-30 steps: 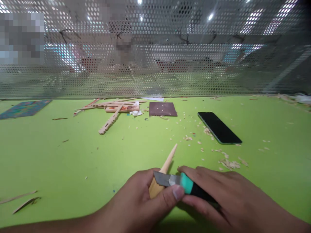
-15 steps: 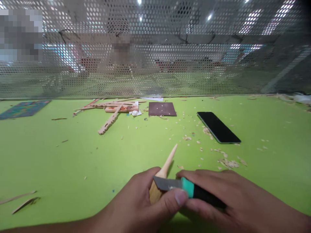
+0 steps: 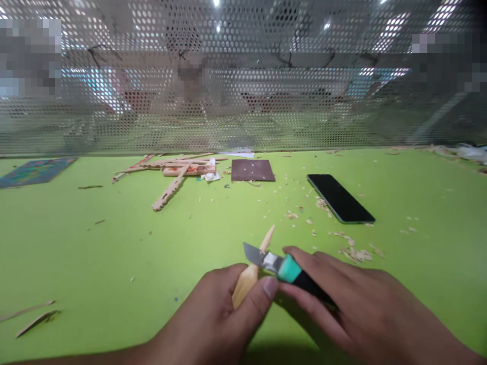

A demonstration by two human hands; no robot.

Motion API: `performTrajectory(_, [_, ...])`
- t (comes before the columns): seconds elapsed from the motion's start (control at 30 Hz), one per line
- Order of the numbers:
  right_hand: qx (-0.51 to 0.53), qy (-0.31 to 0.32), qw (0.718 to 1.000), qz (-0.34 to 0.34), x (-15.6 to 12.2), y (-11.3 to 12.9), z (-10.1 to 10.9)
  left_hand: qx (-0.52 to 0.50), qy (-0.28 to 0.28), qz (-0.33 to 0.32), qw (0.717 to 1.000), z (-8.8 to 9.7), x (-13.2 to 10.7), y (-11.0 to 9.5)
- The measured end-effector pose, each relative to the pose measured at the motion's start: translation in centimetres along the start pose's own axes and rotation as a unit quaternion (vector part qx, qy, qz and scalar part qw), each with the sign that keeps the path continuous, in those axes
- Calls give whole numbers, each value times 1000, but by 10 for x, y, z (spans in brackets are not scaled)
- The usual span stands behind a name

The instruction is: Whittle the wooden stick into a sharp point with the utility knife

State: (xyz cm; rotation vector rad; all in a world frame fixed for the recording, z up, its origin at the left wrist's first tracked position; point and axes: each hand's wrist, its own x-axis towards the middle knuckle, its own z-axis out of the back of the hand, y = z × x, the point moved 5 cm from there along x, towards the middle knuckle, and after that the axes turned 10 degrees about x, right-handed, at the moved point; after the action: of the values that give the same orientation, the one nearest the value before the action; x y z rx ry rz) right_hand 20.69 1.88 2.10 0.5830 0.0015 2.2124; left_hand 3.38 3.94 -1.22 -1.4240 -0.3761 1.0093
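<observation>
My left hand [image 3: 220, 309] is closed around a carved piece of wood [image 3: 245, 285], broad at the held end and tapering to a thin point that leans up and away. In my right hand [image 3: 353, 299] is a carving knife [image 3: 291, 268] with a teal and black handle. Its flat steel blade lies across the narrow part of the wood, edge angled to the left. My left thumb rests near the base of the blade. The fingertips under the wood and much of the knife handle are hidden.
Wood shavings [image 3: 355, 253] lie scattered around a black phone [image 3: 340, 197]. Further back are a brown square sheet [image 3: 253, 170] and a pile of carved sticks [image 3: 173, 187]. A patterned mat [image 3: 38, 171] sits at the far left. A perforated metal screen [image 3: 243, 111] closes off the green table's back.
The knife has slid forward from the wood's broad shoulder onto its thin tapered part, and my right hand has moved up with it. My left hand keeps its hold on the wood.
</observation>
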Motion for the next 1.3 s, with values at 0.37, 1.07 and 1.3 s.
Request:
performTrajectory(0.37, [62, 45, 997, -5, 4, -6, 6, -29, 19, -20, 999, 1, -2, 0])
performTrajectory(1.07, [70, 3, 997, -25, 6, -18, 5, -148, 23, -9, 989, 3, -3, 6])
performTrajectory(1.3, [142, 57, 987, -44, 9, -14, -1, -201, 68, -33, 977, -1, -2, -6])
